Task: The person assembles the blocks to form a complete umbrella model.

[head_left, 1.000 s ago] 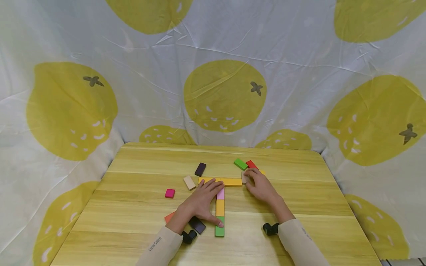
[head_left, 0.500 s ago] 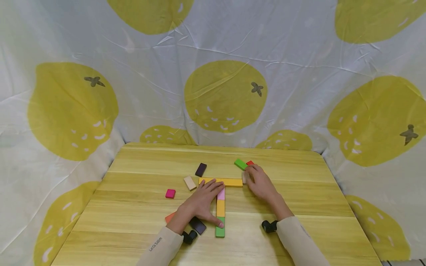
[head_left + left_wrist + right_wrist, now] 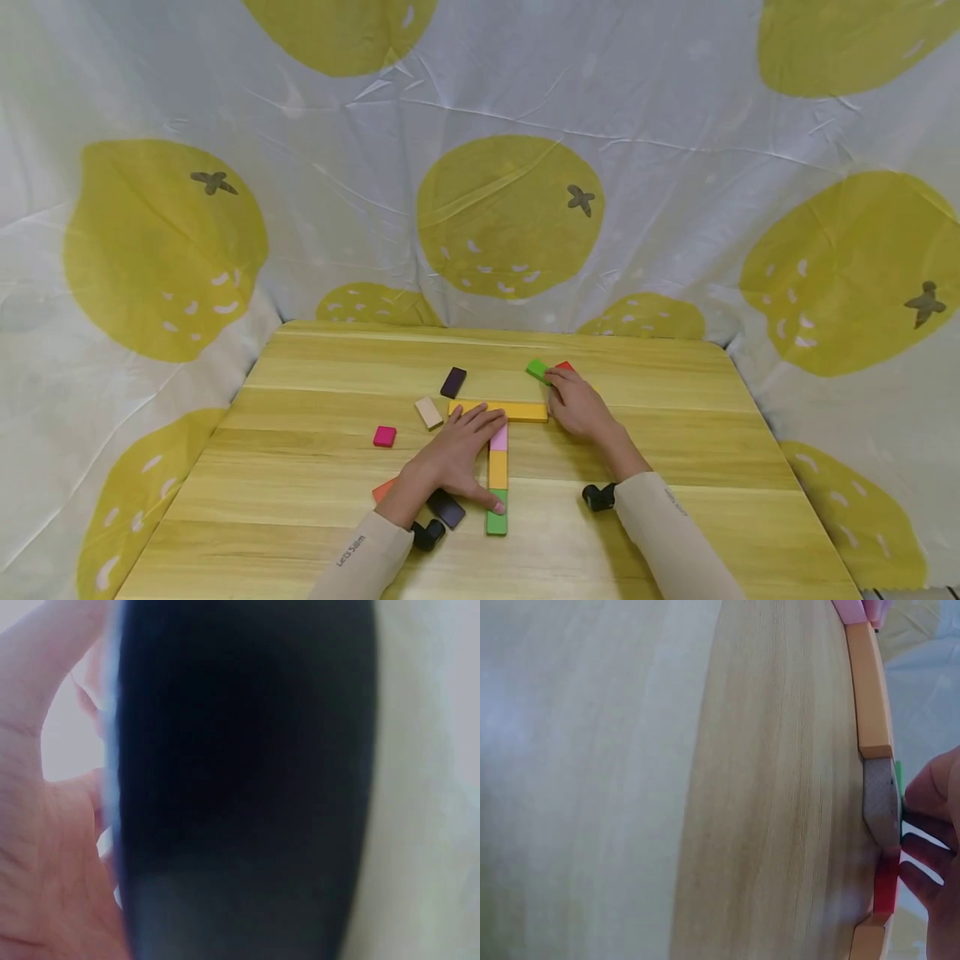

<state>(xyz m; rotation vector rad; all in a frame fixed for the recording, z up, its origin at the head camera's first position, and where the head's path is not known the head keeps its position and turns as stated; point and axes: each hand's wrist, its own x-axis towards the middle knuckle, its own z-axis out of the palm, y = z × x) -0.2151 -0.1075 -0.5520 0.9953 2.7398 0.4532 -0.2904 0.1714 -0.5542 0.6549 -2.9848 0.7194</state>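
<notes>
My left hand [image 3: 457, 458] lies spread over a T-shaped arrangement of flat blocks, thumb on the green end block [image 3: 497, 523] and fingertips at the long yellow row [image 3: 525, 412]. A pink block [image 3: 498, 437] and a yellow block [image 3: 498, 471] show beside it. My right hand [image 3: 588, 410] pinches the right end of a bright green block [image 3: 536, 368] with its fingertips. Just in front of those fingers, a grey-tan block [image 3: 881, 796] abuts the yellow row in the right wrist view. A red block [image 3: 564, 366] is partly hidden behind the hand. A dark shape fills most of the left wrist view.
Loose on the wooden table [image 3: 315, 500] lie a dark block [image 3: 453, 382], a pale wood block [image 3: 428, 412] and a magenta square [image 3: 385, 437]. Beside the left forearm are an orange block [image 3: 384, 490] and a dark block [image 3: 447, 507]. A lemon-print curtain [image 3: 645, 217] hangs behind.
My right hand has moved left and away from me, from the grey-tan block to the green block, which has shifted slightly left. My left hand stays in place.
</notes>
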